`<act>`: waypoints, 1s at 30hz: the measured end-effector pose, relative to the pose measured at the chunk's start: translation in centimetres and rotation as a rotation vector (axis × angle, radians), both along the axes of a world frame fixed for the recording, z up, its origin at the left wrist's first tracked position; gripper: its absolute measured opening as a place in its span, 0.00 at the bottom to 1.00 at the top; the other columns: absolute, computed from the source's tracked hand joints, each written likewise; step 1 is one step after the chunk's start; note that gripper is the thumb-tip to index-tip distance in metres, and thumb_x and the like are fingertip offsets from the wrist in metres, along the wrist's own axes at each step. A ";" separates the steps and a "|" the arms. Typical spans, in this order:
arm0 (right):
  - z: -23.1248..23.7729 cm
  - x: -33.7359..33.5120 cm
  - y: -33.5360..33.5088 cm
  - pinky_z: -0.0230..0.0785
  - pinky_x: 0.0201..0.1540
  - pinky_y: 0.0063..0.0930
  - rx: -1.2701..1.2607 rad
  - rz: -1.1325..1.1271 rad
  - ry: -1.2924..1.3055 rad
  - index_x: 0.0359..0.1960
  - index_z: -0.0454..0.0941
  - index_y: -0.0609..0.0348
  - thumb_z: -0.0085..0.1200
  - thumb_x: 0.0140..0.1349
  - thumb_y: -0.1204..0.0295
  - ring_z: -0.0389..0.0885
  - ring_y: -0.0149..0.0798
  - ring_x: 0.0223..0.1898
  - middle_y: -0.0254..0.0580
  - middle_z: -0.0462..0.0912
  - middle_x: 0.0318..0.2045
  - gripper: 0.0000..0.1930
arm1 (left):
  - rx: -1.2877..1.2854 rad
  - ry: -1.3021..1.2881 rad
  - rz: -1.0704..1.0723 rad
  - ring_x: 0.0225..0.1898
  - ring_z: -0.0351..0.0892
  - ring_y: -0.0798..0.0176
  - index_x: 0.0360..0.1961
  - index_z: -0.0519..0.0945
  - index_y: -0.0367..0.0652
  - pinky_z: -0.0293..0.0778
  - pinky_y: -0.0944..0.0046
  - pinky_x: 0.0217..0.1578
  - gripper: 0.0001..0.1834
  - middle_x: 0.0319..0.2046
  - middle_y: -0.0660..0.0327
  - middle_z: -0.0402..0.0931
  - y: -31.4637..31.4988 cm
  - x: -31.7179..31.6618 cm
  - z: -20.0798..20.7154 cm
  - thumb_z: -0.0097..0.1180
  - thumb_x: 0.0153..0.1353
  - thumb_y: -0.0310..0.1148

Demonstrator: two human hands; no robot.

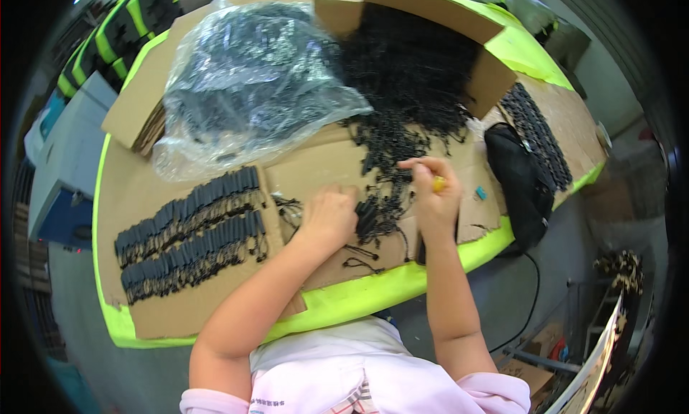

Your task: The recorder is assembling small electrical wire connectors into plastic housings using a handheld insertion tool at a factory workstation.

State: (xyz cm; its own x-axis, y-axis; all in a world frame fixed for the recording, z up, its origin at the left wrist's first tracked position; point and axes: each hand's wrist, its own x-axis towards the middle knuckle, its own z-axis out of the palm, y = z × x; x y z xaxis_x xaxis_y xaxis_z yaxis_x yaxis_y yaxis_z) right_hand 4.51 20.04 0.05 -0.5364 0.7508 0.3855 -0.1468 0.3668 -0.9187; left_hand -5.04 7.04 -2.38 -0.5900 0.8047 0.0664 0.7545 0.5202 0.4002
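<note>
My left hand rests low over the cardboard, its fingers curled down beside a few short black pieces. Whatever lies under those fingertips is hidden. To its right, my right hand is raised and closed, with a small yellow thing showing between its fingers; the kind cannot be made out. Between and beyond both hands spreads a tangled heap of thin black cords with knotted ends. Loose cords lie nearer to me. At the left, slim dark tabs with cord loops lie in two neat rows.
A clear plastic bag of dark items stands at the back left. Beside it an open cardboard box spills black strands. On the right are a black pouch, a small teal piece and rows of black braided pieces.
</note>
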 end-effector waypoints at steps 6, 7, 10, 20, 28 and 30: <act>-0.3 3.4 -3.3 0.54 0.16 0.10 -0.474 0.321 0.084 0.36 0.70 0.61 0.47 0.57 0.76 0.62 0.16 0.15 0.38 0.77 0.25 0.06 | 0.377 -0.398 -0.023 0.25 0.72 0.61 0.42 0.75 0.40 0.71 0.66 0.29 0.17 0.24 0.57 0.70 -3.4 1.8 2.1 0.53 0.47 0.25; 0.0 3.8 -4.6 0.58 0.21 0.11 -0.498 0.422 0.028 0.39 0.70 0.62 0.49 0.57 0.77 0.66 0.18 0.19 0.38 0.77 0.26 0.08 | 0.573 -0.866 0.040 0.24 0.70 0.67 0.43 0.74 0.39 0.70 0.70 0.28 0.17 0.23 0.61 0.69 -4.5 2.2 2.0 0.52 0.49 0.24; 0.1 4.3 -8.6 0.67 0.35 0.15 -0.685 0.679 0.011 0.44 0.69 0.63 0.51 0.56 0.79 0.75 0.24 0.32 0.37 0.77 0.32 0.13 | 0.823 -1.449 0.179 0.23 0.71 0.76 0.47 0.70 0.40 0.69 0.74 0.25 0.17 0.24 0.67 0.72 -7.0 3.5 2.7 0.50 0.55 0.23; -1.1 4.3 -11.8 0.70 0.43 0.21 -0.541 0.745 0.020 0.46 0.64 0.66 0.48 0.58 0.81 0.75 0.29 0.40 0.42 0.74 0.40 0.14 | 1.106 -1.799 0.392 0.27 0.72 0.73 0.48 0.66 0.40 0.70 0.71 0.30 0.19 0.26 0.64 0.74 -10.2 5.3 2.5 0.53 0.55 0.25; -1.0 4.4 -11.3 0.71 0.39 0.19 -0.575 0.771 -0.069 0.46 0.64 0.65 0.49 0.58 0.80 0.76 0.28 0.36 0.41 0.76 0.35 0.14 | 1.127 -1.433 0.288 0.30 0.74 0.71 0.47 0.67 0.38 0.72 0.71 0.29 0.17 0.31 0.59 0.74 -10.0 6.1 2.3 0.54 0.56 0.25; -1.2 4.2 -11.6 0.71 0.38 0.18 -0.601 0.737 -0.021 0.45 0.64 0.64 0.49 0.58 0.80 0.76 0.27 0.35 0.40 0.76 0.34 0.13 | 1.134 -1.403 0.290 0.30 0.74 0.70 0.47 0.67 0.37 0.73 0.70 0.29 0.17 0.31 0.59 0.74 -9.8 6.3 2.4 0.53 0.55 0.24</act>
State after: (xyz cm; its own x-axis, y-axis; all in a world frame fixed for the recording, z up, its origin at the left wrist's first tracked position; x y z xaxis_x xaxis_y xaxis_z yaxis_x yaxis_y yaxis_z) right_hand 8.75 8.43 -1.11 -0.9567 0.2896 0.0297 -0.1337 -0.3464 -0.9285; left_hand 1.24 -2.80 0.05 -0.7808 0.6025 -0.1655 -0.4653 -0.3839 0.7976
